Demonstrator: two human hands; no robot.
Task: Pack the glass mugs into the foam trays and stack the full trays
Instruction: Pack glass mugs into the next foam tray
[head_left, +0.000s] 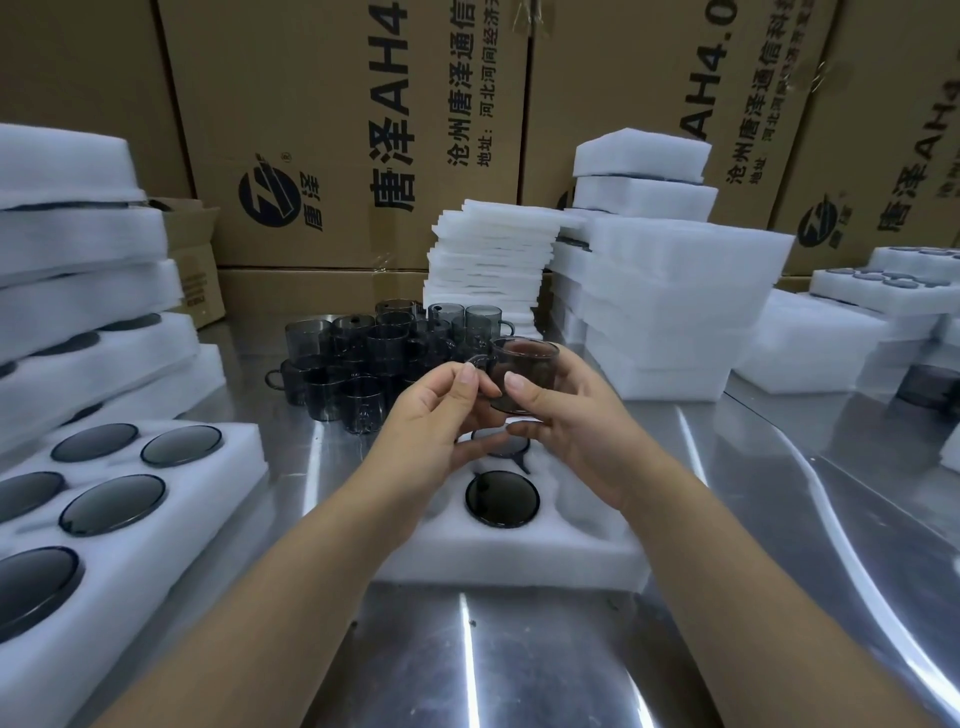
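I hold a smoky glass mug (527, 371) in the air above a white foam tray (514, 551) at the table's middle. My right hand (576, 431) grips the mug's body. My left hand (436, 415) pinches its handle side with thumb and fingers. One mug (501, 501) sits upside down in a tray pocket below my hands, and another mug (501, 444) is partly hidden behind them. A cluster of several loose grey mugs (374, 353) stands on the steel table behind the tray.
A full foam tray (156, 519) of upturned mugs lies at the front left, with a stack of full trays (88, 291) behind it. Flat foam sheets (488, 260) and tall foam stacks (660, 291) stand at the back, more trays (883, 296) at right. Cardboard boxes (337, 130) wall off the rear.
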